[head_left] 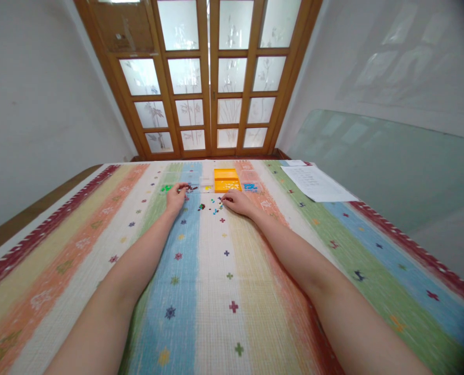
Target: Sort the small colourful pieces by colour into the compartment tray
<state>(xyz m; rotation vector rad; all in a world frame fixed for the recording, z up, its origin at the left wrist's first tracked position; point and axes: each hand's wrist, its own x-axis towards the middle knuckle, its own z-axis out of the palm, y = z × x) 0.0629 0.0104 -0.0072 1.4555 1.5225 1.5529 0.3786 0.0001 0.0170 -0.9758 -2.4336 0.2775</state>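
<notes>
My left hand [176, 198] is at the left of the small containers, its thumb and fingers pinched beside a clear tray of dark brown pieces [193, 188]. Whatever is between those fingertips is too small to make out. Bent downward, my right hand [236, 201] has its fingertips together at the edge of a loose scatter of blue, green and dark pieces [216, 211] on the cloth. Its fingers hide what they may hold. A little pile of dark and green pieces [201, 207] lies between the two hands.
An open orange box [227, 174] with white pieces stands behind my right hand. Clear trays beside it hold green pieces [166, 188], yellow pieces [207, 188] and blue pieces [250, 187]. Printed paper [318, 183] lies at the right on the striped tablecloth [212, 291].
</notes>
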